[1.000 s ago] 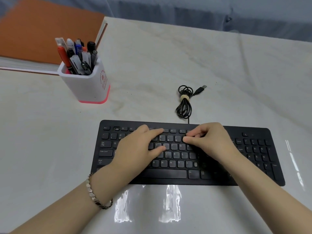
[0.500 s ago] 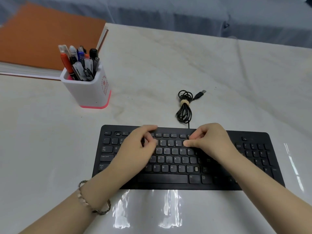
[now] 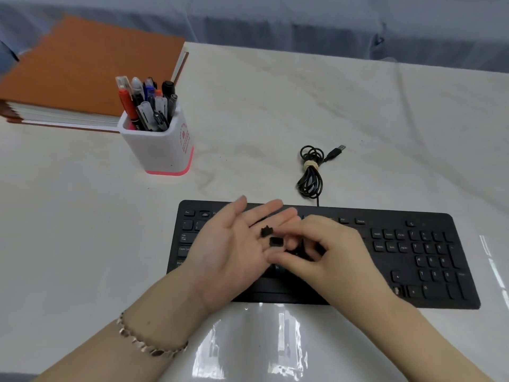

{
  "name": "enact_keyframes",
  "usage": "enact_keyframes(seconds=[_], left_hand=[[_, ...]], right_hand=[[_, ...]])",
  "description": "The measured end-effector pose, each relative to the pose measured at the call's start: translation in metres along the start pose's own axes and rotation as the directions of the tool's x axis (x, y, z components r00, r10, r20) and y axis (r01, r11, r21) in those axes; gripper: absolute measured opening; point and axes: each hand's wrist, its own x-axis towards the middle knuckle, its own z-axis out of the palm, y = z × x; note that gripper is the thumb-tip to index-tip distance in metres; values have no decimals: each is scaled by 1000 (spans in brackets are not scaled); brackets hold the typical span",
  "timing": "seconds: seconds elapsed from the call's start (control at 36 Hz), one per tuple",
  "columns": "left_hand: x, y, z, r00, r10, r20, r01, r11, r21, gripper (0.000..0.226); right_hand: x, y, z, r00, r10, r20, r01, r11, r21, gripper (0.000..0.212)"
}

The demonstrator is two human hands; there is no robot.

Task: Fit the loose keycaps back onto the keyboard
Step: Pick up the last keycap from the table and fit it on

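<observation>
- Keycaps, two loose black ones: the far keycap (image 3: 266,232) and near keycap (image 3: 276,241) lie side by side on the fingers of the left hand (image 3: 234,244), above the keyboard (image 3: 413,244), over its main letter block.
- Left hand: palm up, fingers straight and slightly spread. It carries the caps without gripping, so we judge it is acting as a tray.
- Right hand (image 3: 330,252): fingers curled, thumb and forefinger narrowed to a pinch right at the near keycap, over the keyboard's middle. We cannot tell whether the tips already hold that cap or only touch it.
- Key relation: the near keycap sits just left of the right fingertips, so the right hand is the nearer one for the pick. The sockets are straight below, on the keyboard.
- Axis: the keyboard's long axis runs left to right. The near keycap looks wider than deep and roughly in line with it, so we judge little turning is needed before pressing down.
- Hidden: both hands cover the keyboard's letter block, so we cannot see which sockets are empty.
- Hard to make out: the caps show no readable legends, the far keycap seems to lie underside up, and motion blur softens the right fingers.
- Unclear: a pale spot in the keyboard's front row, right of the hands, may be a bare socket, but it is too small to tell.
- Coiled cable (image 3: 311,172) lies behind the keyboard's back edge, clear of the hands.
</observation>
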Motion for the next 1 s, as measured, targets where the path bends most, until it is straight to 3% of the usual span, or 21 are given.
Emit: enact_keyframes(seconds=[0.14,0.31,0.33,0.39,0.44,0.56,0.64,0.72,0.83,1.0], left_hand=[[-1,-6,2,998,34,49,-37,997,63,43],[-2,-8,-2,996,62,65,-69,991,113,40],[-2,-7,-2,996,72,47,-76,992,99,36],[-1,-5,-5,995,104,-8,-102,989,106,32],[-2,-2,-8,983,168,-70,-146,958,247,32],[-6,3,-12,929,359,-92,-230,754,616,31],[-14,6,-12,868,487,98,-341,439,831,20],[-19,6,-13,814,532,235,-412,242,878,24],[-19,4,-21,738,597,314,-460,105,882,30],[-22,2,-29,693,596,404,-479,-38,877,28]], right_hand=[[-1,4,0,1000,8,-28,-10,999,-49,13],[-5,2,-2,998,66,5,-65,995,-78,8],[-5,0,-3,992,122,-17,-122,992,-6,4],[-3,-2,-4,960,277,-26,-265,940,216,15],[0,-5,-7,909,416,35,-392,820,417,18],[3,-7,-5,823,524,219,-536,589,605,23],[4,-8,1,789,548,278,-574,496,652,26],[5,-13,5,775,551,308,-597,481,642,25],[4,-18,8,765,575,291,-609,499,616,22],[4,-20,13,752,621,222,-610,526,593,27]])
